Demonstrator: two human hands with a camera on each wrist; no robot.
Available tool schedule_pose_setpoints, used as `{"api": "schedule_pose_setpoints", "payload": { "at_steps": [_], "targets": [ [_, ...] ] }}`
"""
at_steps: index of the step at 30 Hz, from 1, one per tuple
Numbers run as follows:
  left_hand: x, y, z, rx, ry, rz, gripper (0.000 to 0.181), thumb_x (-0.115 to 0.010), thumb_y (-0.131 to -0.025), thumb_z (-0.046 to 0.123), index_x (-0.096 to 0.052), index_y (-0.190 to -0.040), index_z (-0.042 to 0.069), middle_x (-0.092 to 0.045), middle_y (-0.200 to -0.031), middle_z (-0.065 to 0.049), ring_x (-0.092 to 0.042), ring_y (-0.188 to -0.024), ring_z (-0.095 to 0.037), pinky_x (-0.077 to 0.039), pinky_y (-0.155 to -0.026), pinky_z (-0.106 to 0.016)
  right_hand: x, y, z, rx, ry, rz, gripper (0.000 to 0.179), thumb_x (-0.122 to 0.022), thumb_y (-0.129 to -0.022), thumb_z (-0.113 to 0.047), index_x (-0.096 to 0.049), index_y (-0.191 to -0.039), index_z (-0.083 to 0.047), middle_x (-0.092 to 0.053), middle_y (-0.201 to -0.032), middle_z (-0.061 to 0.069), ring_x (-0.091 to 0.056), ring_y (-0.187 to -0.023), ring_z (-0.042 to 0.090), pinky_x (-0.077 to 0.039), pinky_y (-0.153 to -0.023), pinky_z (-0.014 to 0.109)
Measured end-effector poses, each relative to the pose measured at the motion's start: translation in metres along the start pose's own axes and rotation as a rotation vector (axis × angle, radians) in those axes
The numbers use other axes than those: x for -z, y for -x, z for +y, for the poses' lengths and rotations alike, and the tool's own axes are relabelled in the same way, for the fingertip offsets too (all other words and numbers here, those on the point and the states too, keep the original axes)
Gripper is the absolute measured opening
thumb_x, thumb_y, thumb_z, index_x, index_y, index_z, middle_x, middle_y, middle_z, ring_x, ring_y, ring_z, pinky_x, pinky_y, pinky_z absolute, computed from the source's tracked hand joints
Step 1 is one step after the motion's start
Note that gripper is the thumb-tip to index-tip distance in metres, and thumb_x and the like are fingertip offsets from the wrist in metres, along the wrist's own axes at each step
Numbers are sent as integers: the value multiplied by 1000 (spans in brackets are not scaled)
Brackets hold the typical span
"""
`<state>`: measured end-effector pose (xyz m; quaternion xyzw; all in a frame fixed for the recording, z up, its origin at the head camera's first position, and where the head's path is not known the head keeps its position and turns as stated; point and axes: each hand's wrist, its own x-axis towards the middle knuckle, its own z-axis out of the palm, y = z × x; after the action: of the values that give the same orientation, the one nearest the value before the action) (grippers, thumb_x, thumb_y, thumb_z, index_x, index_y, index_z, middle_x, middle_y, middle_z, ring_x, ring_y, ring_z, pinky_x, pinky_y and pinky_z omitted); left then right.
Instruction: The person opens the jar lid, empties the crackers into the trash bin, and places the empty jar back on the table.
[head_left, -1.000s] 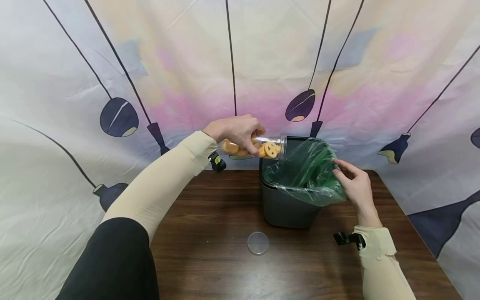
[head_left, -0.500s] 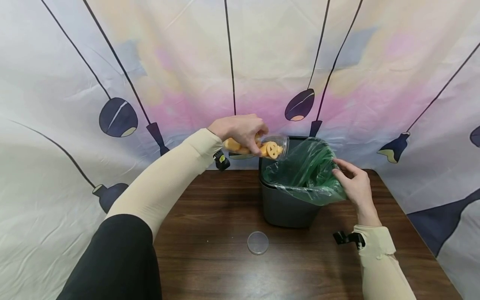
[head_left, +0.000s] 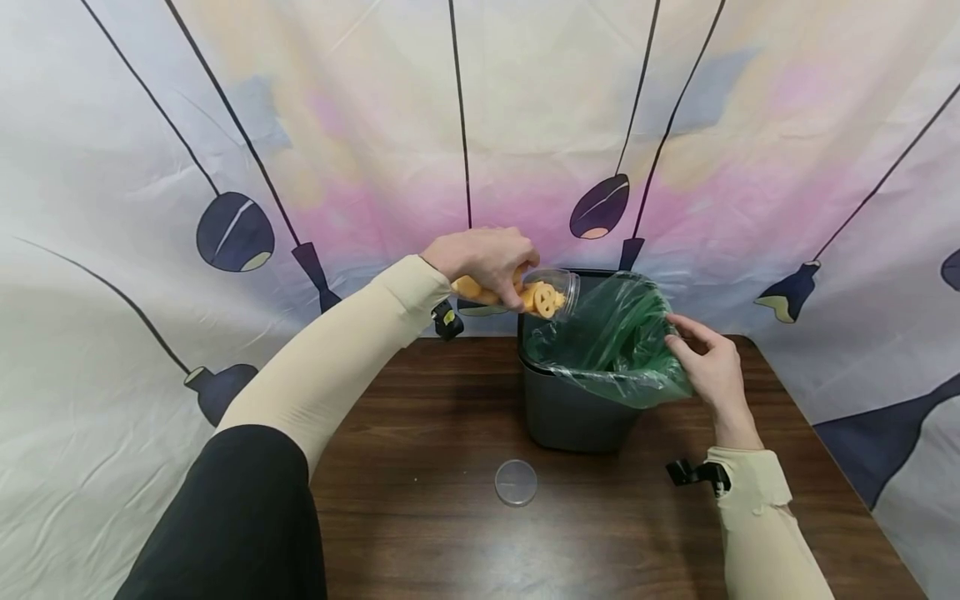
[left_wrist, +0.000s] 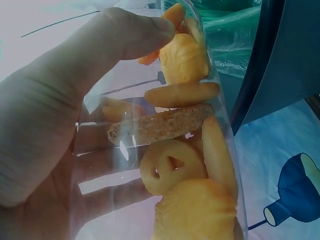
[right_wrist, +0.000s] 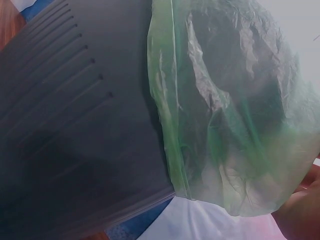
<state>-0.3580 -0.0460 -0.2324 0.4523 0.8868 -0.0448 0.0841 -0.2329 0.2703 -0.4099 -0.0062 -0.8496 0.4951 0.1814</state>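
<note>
My left hand grips a clear plastic jar from above, its thumb on the near side. The jar is uncapped and lies nearly level, tipped slightly down to the right, with its mouth over the left rim of a dark grey trash bin. In the left wrist view, yellow-orange snacks of several shapes, some ring-like with holes, show through the wall. A thin green trash bag lines the bin and folds over its rim. At the bin's right side, my right hand pinches the edge of that bag.
A clear round lid lies on the dark wooden table in front of the bin. Behind the table hangs a patterned cloth close to the bin. The table's right edge runs beyond my right forearm.
My left hand has moved slightly right, bringing the jar's mouth a little farther over the bin and tipping it slightly more downward. My right hand stays at the bag's edge.
</note>
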Motion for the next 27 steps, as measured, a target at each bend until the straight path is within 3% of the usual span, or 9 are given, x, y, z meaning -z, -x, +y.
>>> {"api": "schedule_pose_setpoints", "payload": {
  "at_steps": [9, 16, 27],
  "targets": [
    [3, -2, 5, 29, -63, -3, 38, -77, -72, 45, -64, -92, 15, -61, -79, 3, -56, -69, -13, -46, -58, -28, 0, 0, 1, -4, 3, 2, 43, -59, -96, -37, -59, -135, -18, -59, -133, 12, -52, -98, -9, -46, -74, 14],
    [1, -5, 7, 19, -86, 6, 46, -77, -71, 46, -67, -100, 12, -61, -78, 2, -56, -69, -13, -47, -57, -28, 0, 0, 3, -6, 4, 5, 44, -59, -96, -37, -59, -135, -18, -59, -134, 12, -52, -99, -10, -46, -74, 13],
    [0, -9, 15, 30, -276, 21, 49, -80, -68, 43, -63, -107, 19, -62, -102, 3, -57, -83, -18, -53, -72, -39, 0, 0, 4, -2, 2, 7, 44, -59, -96, -37, -59, -135, -18, -59, -133, 10, -53, -98, -9, -45, -74, 13]
  ]
}}
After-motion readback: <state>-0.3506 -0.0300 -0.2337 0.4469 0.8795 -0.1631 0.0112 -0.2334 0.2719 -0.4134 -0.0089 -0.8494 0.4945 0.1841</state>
